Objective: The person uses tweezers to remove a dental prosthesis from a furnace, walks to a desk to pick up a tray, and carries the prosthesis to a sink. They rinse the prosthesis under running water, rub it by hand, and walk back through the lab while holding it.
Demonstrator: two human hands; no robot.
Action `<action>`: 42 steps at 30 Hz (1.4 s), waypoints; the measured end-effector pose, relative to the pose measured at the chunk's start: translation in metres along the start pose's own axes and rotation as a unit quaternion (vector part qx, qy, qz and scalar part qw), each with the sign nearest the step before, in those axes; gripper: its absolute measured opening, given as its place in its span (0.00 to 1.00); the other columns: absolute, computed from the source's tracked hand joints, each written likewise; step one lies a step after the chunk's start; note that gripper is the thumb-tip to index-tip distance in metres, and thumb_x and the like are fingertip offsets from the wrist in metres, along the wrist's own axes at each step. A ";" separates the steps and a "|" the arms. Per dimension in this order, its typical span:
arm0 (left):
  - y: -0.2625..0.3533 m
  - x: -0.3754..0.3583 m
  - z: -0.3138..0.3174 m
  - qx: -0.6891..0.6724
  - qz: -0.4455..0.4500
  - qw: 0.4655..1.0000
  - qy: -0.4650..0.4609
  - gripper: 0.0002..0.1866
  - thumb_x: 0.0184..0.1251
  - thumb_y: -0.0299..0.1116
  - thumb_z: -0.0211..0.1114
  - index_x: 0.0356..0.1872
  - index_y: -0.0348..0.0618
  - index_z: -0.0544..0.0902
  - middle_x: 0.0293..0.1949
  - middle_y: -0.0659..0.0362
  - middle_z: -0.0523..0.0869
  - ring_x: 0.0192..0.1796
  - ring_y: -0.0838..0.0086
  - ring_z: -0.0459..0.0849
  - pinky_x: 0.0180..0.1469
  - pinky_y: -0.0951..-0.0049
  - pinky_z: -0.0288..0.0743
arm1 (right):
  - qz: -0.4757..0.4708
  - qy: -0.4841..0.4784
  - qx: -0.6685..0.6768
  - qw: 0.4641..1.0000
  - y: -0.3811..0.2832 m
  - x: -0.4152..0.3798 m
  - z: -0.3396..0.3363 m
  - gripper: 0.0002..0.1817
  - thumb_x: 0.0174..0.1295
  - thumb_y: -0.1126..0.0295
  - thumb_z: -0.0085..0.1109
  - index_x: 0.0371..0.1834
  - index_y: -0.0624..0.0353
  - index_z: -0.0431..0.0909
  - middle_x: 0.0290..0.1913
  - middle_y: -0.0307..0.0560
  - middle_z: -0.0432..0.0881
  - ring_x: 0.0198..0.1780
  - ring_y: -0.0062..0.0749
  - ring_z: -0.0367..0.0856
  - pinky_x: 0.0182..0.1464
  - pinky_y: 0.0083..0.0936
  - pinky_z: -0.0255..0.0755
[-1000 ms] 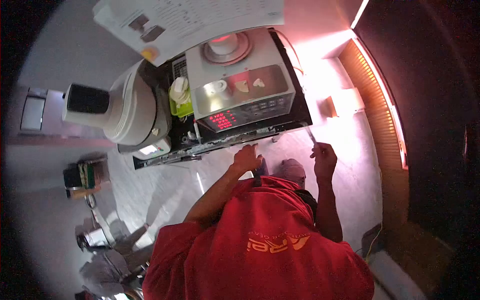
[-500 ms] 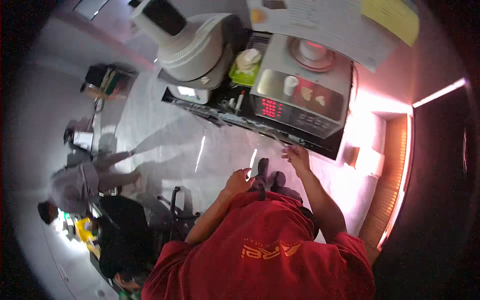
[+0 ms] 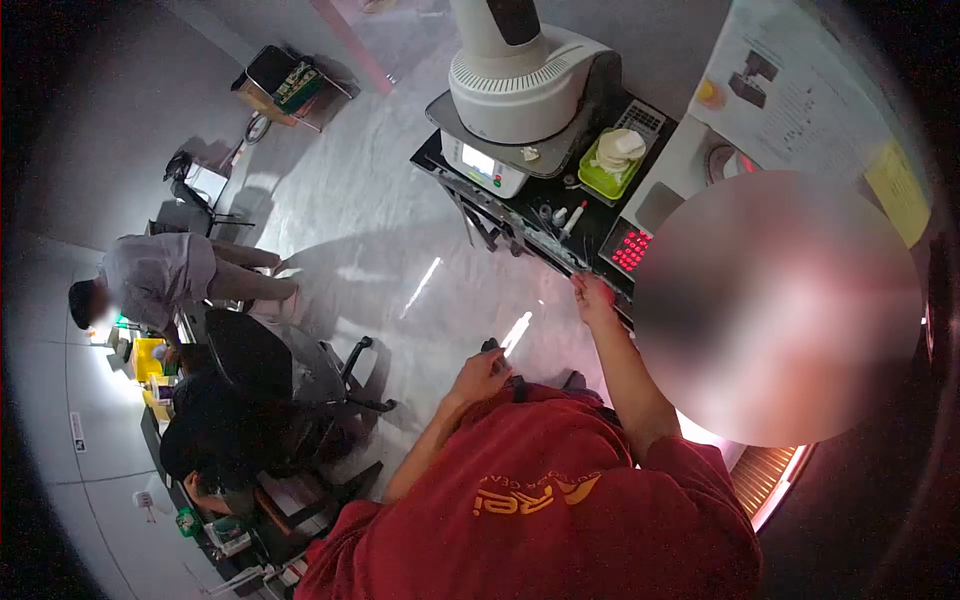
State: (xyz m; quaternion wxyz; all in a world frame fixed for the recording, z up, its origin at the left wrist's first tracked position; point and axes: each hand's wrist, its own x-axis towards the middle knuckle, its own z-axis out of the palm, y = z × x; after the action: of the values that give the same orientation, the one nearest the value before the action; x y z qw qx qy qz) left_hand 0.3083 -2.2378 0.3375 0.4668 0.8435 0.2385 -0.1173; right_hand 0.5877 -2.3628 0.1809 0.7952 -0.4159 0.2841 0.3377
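My left hand [image 3: 482,377] hangs low in front of the red shirt, with its fingers loosely bent and apart and nothing seen in it. My right hand [image 3: 593,298] is raised beside the front edge of the black table [image 3: 550,190], its fingers drawn together; what they hold, if anything, is too small to name. Nearest to it on the table are a red-tipped white marker [image 3: 573,219] and a device with a red lit display [image 3: 630,249]. A green tray [image 3: 606,180] holds pale pieces.
A large white machine [image 3: 520,95] stands at the table's back left. Printed sheets [image 3: 790,90] hang at the right; a blurred disc hides much there. At the left, a person [image 3: 165,280] bends over a bench, a dark-clothed person [image 3: 225,430] sits, and a black chair base [image 3: 352,375] stands.
The view has turned to the right, so the table and its machines sit further right and the people show more fully. A thin item seen at my right hand before is no longer distinct.
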 end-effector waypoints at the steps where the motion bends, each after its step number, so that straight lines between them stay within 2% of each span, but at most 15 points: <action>1: -0.010 0.004 -0.011 0.007 0.011 1.000 -0.018 0.30 0.69 0.40 0.66 0.68 0.34 0.73 0.46 0.45 0.88 0.39 0.62 0.89 0.43 0.66 0.82 | -0.016 -0.002 -0.013 1.000 0.011 0.021 -0.001 0.04 0.70 0.69 0.60 0.42 0.54 0.77 0.37 0.42 0.86 0.37 0.29 0.87 0.29 0.17 0.72; 5: -0.038 0.023 -0.048 0.040 0.010 0.999 0.002 0.27 0.64 0.39 0.66 0.62 0.36 0.78 0.42 0.44 0.88 0.40 0.53 0.88 0.47 0.58 0.80 | -0.079 0.026 -0.212 0.974 0.023 0.043 -0.004 0.05 0.65 0.63 0.64 0.36 0.51 0.81 0.32 0.40 0.86 0.36 0.34 0.87 0.34 0.28 0.76; 7: -0.046 0.028 -0.068 0.031 -0.012 0.999 0.001 0.27 0.64 0.40 0.66 0.62 0.36 0.78 0.43 0.45 0.88 0.40 0.54 0.88 0.48 0.58 0.80 | -0.233 0.115 -0.398 0.880 0.033 0.080 -0.021 0.10 0.65 0.65 0.65 0.29 0.58 0.81 0.30 0.45 0.87 0.29 0.34 0.87 0.28 0.27 0.76; 9: -0.058 0.036 -0.087 0.031 -0.030 0.999 -0.008 0.28 0.64 0.41 0.66 0.63 0.37 0.78 0.43 0.44 0.88 0.41 0.54 0.87 0.48 0.58 0.79 | -0.303 0.190 -0.511 0.782 0.034 0.098 -0.017 0.15 0.66 0.64 0.65 0.24 0.61 0.82 0.29 0.50 0.88 0.25 0.35 0.88 0.26 0.28 0.77; 12: -0.093 0.043 -0.110 0.076 0.012 0.997 -0.021 0.28 0.66 0.41 0.65 0.64 0.35 0.76 0.43 0.44 0.88 0.38 0.57 0.88 0.45 0.60 0.81 | -0.329 0.284 -0.609 0.664 0.009 0.043 0.028 0.23 0.67 0.51 0.61 0.25 0.60 0.84 0.29 0.56 0.88 0.28 0.44 0.88 0.33 0.36 0.80; 15: -0.123 0.050 -0.130 0.120 0.056 0.991 -0.034 0.28 0.67 0.40 0.65 0.64 0.34 0.76 0.42 0.44 0.88 0.36 0.57 0.88 0.44 0.60 0.81 | -0.328 0.301 -0.620 0.646 -0.008 -0.019 0.075 0.22 0.65 0.50 0.58 0.29 0.59 0.85 0.33 0.61 0.85 0.37 0.62 0.84 0.43 0.50 0.77; 20: -0.141 0.058 -0.166 0.141 0.058 0.987 -0.054 0.28 0.66 0.42 0.65 0.64 0.36 0.76 0.41 0.45 0.88 0.38 0.54 0.87 0.46 0.58 0.80 | -0.336 0.322 -0.680 0.566 -0.005 -0.015 0.078 0.23 0.62 0.46 0.62 0.30 0.57 0.86 0.34 0.60 0.86 0.40 0.59 0.86 0.43 0.52 0.78; 25: -0.144 0.059 -0.193 0.116 0.033 0.993 0.000 0.28 0.67 0.42 0.64 0.64 0.34 0.76 0.42 0.44 0.87 0.42 0.52 0.86 0.50 0.56 0.79 | -0.310 0.348 -0.707 0.532 0.000 -0.006 0.077 0.24 0.63 0.46 0.61 0.33 0.59 0.86 0.39 0.60 0.86 0.45 0.60 0.85 0.48 0.51 0.77; 27: -0.150 0.055 -0.199 0.099 0.036 0.994 0.040 0.28 0.67 0.42 0.63 0.63 0.34 0.76 0.42 0.43 0.87 0.44 0.51 0.86 0.51 0.56 0.78 | -0.298 0.329 -0.661 0.605 0.004 -0.027 0.096 0.24 0.63 0.46 0.60 0.33 0.60 0.86 0.38 0.60 0.87 0.44 0.59 0.86 0.47 0.49 0.77; 29: -0.164 0.051 -0.197 0.053 0.038 0.995 0.078 0.19 0.65 0.41 0.63 0.51 0.38 0.84 0.40 0.43 0.87 0.45 0.49 0.85 0.50 0.52 0.78 | -0.376 0.340 -0.613 0.605 0.024 0.018 0.069 0.19 0.61 0.56 0.65 0.36 0.64 0.82 0.36 0.59 0.86 0.39 0.56 0.84 0.45 0.47 0.76; 31: -0.171 0.047 -0.199 0.079 -0.005 0.994 0.076 0.17 0.65 0.42 0.61 0.38 0.37 0.87 0.34 0.41 0.86 0.39 0.47 0.85 0.44 0.52 0.79 | -0.404 0.246 -0.601 0.644 0.046 0.006 0.101 0.14 0.61 0.61 0.65 0.33 0.63 0.81 0.33 0.56 0.85 0.35 0.50 0.84 0.42 0.42 0.76; 35: -0.177 0.025 -0.204 -0.009 -0.059 0.993 0.101 0.18 0.65 0.43 0.61 0.27 0.36 0.85 0.26 0.41 0.84 0.32 0.45 0.84 0.39 0.51 0.78 | -0.415 0.013 -0.531 0.739 0.094 -0.054 0.182 0.09 0.61 0.68 0.66 0.30 0.62 0.79 0.28 0.50 0.83 0.31 0.34 0.82 0.37 0.32 0.75; 38: -0.184 0.018 -0.211 0.006 -0.055 0.993 0.100 0.15 0.61 0.40 0.63 0.26 0.37 0.84 0.25 0.43 0.84 0.29 0.47 0.83 0.36 0.53 0.77 | -0.371 -0.121 -0.550 0.738 0.116 -0.065 0.226 0.05 0.60 0.74 0.65 0.32 0.61 0.78 0.24 0.38 0.77 0.28 0.20 0.75 0.33 0.22 0.70; 41: -0.188 0.013 -0.212 -0.037 -0.035 0.989 0.137 0.12 0.58 0.36 0.63 0.22 0.38 0.82 0.22 0.43 0.81 0.27 0.48 0.81 0.32 0.54 0.75 | -0.381 -0.205 -0.592 0.680 0.132 -0.084 0.262 0.10 0.62 0.69 0.68 0.32 0.63 0.77 0.25 0.43 0.81 0.29 0.25 0.79 0.35 0.27 0.73; 42: -0.189 0.011 -0.209 -0.040 -0.019 0.987 0.157 0.12 0.58 0.34 0.64 0.20 0.38 0.78 0.20 0.46 0.78 0.24 0.55 0.76 0.30 0.58 0.71 | -0.359 -0.235 -0.569 0.701 0.140 -0.090 0.269 0.11 0.62 0.68 0.67 0.32 0.62 0.77 0.25 0.43 0.81 0.29 0.25 0.79 0.34 0.27 0.73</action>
State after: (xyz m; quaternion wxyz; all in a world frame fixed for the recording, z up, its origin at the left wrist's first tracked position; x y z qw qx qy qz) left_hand 0.2160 -1.9730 0.3064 0.4547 0.8273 0.3295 0.0173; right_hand 0.4701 -2.1003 0.3138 0.5089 -0.7670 -0.3291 0.2107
